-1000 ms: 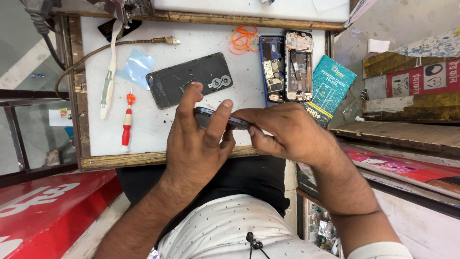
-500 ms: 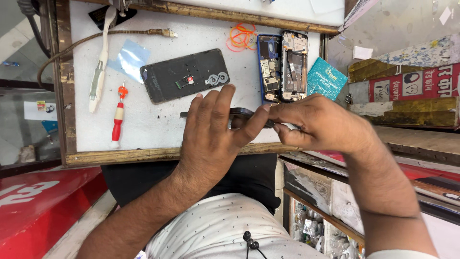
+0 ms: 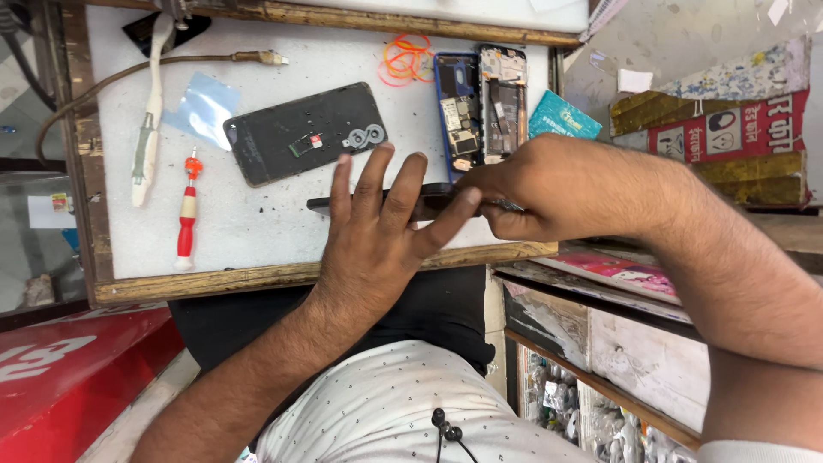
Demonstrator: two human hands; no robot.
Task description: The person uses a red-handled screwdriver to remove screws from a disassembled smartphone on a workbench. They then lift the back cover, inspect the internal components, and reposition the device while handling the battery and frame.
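Left hand (image 3: 377, 240) presses dark phone (image 3: 343, 204) flat on counter (image 3: 257, 231); right hand (image 3: 549, 189) pinches its end; back cover (image 3: 304, 133) already off, reassembly pending

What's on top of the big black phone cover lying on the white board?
On the black phone cover sit a grey camera ring piece and a small red and white bit. Whatever lies under the cover is hidden.
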